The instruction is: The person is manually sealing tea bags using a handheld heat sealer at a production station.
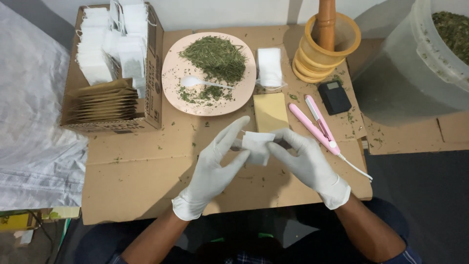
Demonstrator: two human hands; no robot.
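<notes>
above the bare brown cardboard sheet (146, 166), the left gloved hand (211, 168) and right gloved hand (308, 164) both pinch a small white paper sachet (256, 145) between fingertips — best held lightly by its edges (near the pink plate of dried green herb (172, 73)) — so the mouth stays uncrushed.

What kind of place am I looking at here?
Probably a small home workshop for packing herbal tea by hand: a plate of dried green herb, a box of empty filter bags, and a pink heat sealer on flattened cardboard.
</notes>
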